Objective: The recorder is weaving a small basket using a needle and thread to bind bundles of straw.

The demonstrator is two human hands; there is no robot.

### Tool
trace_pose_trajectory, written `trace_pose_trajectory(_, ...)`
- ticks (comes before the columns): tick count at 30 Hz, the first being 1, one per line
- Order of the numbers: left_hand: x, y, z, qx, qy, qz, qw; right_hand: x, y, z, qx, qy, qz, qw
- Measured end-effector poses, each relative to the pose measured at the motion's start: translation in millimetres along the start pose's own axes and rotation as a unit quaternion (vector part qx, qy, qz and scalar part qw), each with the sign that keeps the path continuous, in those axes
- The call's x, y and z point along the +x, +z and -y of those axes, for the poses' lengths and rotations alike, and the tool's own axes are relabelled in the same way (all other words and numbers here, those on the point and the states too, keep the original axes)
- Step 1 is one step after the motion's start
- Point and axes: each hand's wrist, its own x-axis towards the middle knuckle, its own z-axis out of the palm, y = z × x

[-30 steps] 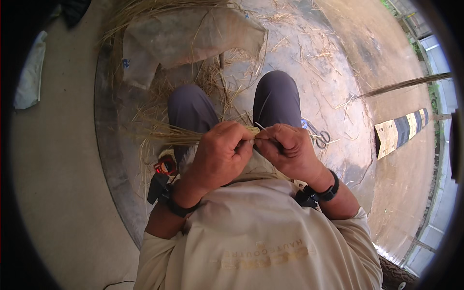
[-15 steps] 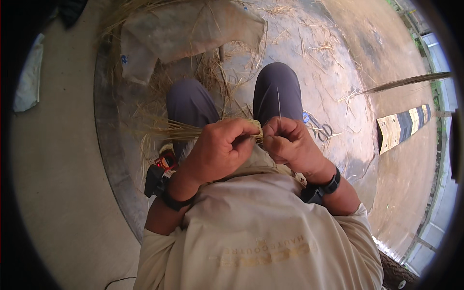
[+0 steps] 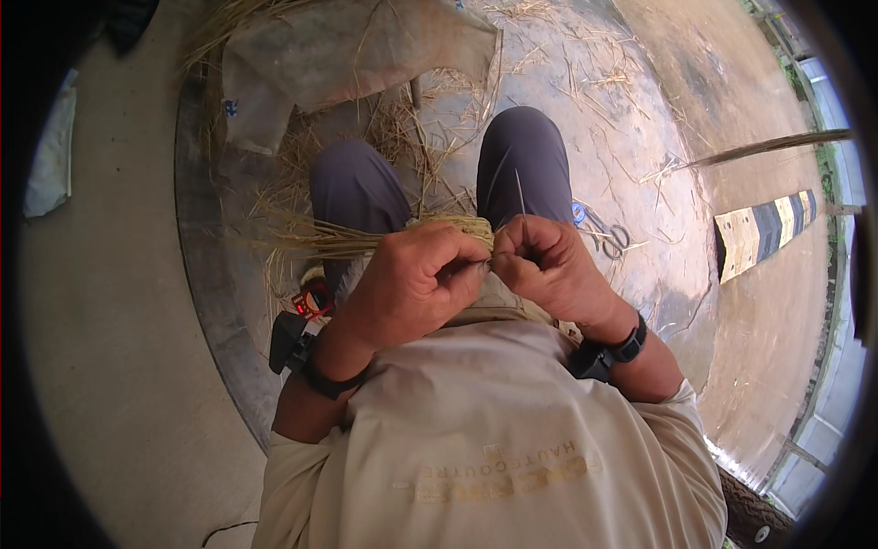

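A bundle of pale yellow straw lies across my lap, its looser strands reaching left and its folded end between my hands. My left hand is closed on that end, with fingertips near the middle. Just right of it my right hand pinches a thin metal needle or wire, which stands up past my fingers toward my right knee. Whether thread runs from it is too small to tell.
Scissors and a blue roll lie right of my knee. A red-and-black tool is by my left hip. Plastic sheeting and scattered straw lie ahead. A striped barrier and long dark stick are at the right.
My right hand has shifted a little up and right, and the thin needle has swung from leaning left to nearly upright. My left hand stays on the straw.
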Motion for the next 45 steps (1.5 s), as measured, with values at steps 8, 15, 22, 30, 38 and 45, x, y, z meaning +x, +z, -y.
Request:
trace_pose_trajectory(8,-1.1,1.4,0.0,0.012,0.006,0.0,1.0,-3.9,0.5,2.4,-0.077,-0.013,-0.012,0.997)
trace_pose_trajectory(15,-5.1,7.8,1.3,-0.005,-0.024,-0.019,1.0,-6.4,-1.9,0.8,-0.077,-0.041,-0.01,0.996)
trace_pose_trajectory(22,-12.4,10.7,3.8,-0.048,-0.055,-0.006,0.997,-22.0,-10.8,-1.0,-0.009,-0.033,-0.046,0.998)
trace_pose_trajectory(30,-15.9,15.4,4.7,-0.072,-0.091,-0.026,0.993,-26.7,-12.3,-5.8,-0.174,-0.108,-0.026,0.978)
trace_pose_trajectory(38,-20.3,10.9,4.0,-0.031,-0.068,-0.043,0.996,-28.0,-24.1,-6.6,-0.03,-0.066,-0.041,0.997)
trace_pose_trajectory(45,-18.3,10.6,7.6,-0.024,-0.039,-0.019,0.999,-30.6,-31.7,-7.0,-0.063,-0.074,-0.069,0.993)
